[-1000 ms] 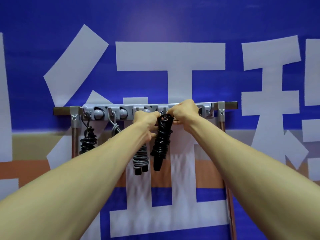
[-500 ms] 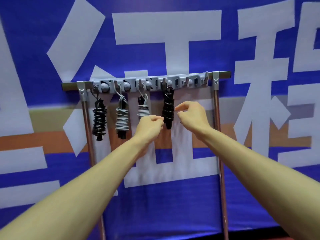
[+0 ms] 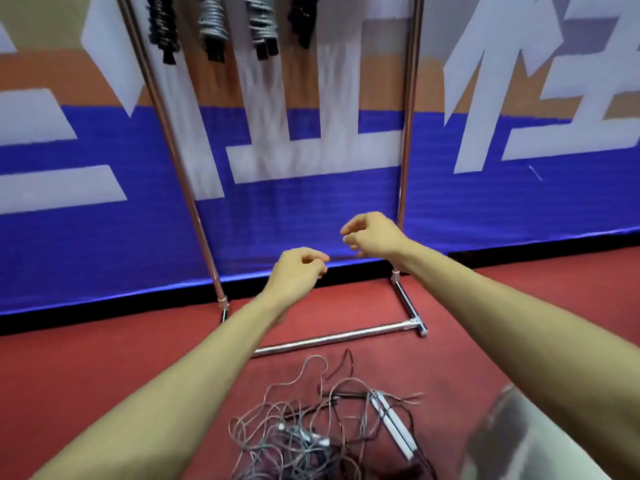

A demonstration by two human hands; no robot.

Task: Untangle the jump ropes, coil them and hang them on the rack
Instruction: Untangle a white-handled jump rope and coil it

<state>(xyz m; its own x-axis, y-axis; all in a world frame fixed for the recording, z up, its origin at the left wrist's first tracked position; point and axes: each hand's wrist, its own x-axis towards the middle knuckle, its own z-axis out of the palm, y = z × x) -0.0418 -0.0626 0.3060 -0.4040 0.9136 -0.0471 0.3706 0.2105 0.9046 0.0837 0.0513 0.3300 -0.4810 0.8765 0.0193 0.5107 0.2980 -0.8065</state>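
Looking down past two bare forearms (image 3: 173, 393) at the tangled jump ropes (image 3: 304, 434), heaped on the red floor (image 3: 104, 375) nearest of all, well below and short of both sets of fingers. Thin grey and dark cords looped across one another, loose strands straying out toward the rack. Among them a pair of white handles (image 3: 391, 424) side by side, down and to the right of the fingers. At the lower right edge a blurred grey shape (image 3: 519, 438), too smeared to name.

Further out, the left hand (image 3: 298, 273) and right hand (image 3: 374, 237) raised in the air, near each other but apart, the right a little higher and farther. Fingers (image 3: 349, 232) of each loosely curled, thumb close to fingertips, gripping nothing, touching no rope.

Just beyond and beneath the fingers, the rack (image 3: 336, 337): a chrome base bar flat on the floor, a short foot at its right end, two chrome uprights rising either side of the hands, the right one just behind the right hand.

High above the fingers, at the top edge, four coiled jump ropes (image 3: 213, 26) hanging between the uprights: black, grey, grey, black from left to right, tops cut off by the frame. Farthest back, a blue banner (image 3: 104, 254) with large white characters and an orange band, standing along the floor
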